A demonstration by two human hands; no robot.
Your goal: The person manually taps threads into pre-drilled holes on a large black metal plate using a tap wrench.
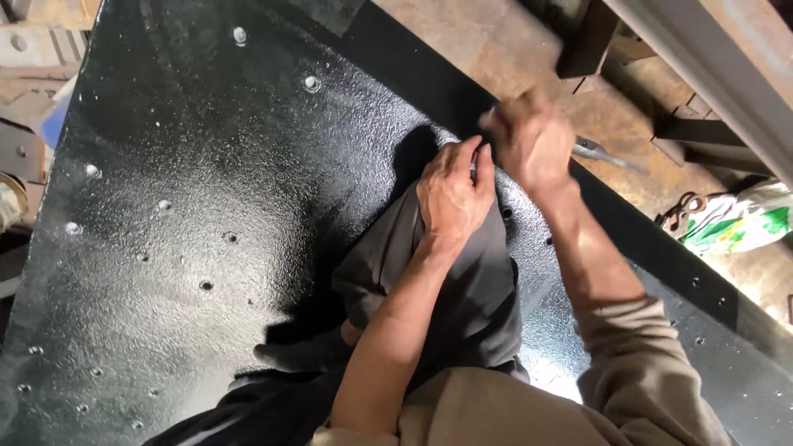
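Head view looks straight down on a person kneeling on a large black-painted steel plate [190, 215] with a pebbled, glossy surface. The left hand [453, 192] rests near the plate's far edge, fingers curled close together and thumb drawn in, fingertips pressed down at a spot on the plate just beside the right hand; whether they pinch a small part there cannot be told. The right hand [529, 140] is blurred, its fingers bunched into a loose fist right at the plate's edge, touching or almost touching the left fingertips. What it grips is hidden inside the fist. A grey metal tool [607, 154], slim and shaped like a wrench or pliers handle, sticks out past the right wrist over the floor; whether the hand holds it is unclear.

Small round holes and raised bolt heads [239, 35] dot the plate in scattered rows, bright where light catches them. The person's knee in dark grey trousers [462, 289] lies on the plate under the left forearm and covers part of the surface. Beige sleeves [640, 363] are pushed up on both arms.

Beyond the plate's edge lies a rusty brown workshop floor [512, 49]. A grey steel beam [710, 74] crosses the upper right corner, and a green and white plastic sack [739, 219] sits near it beside a short rusty chain [677, 211].
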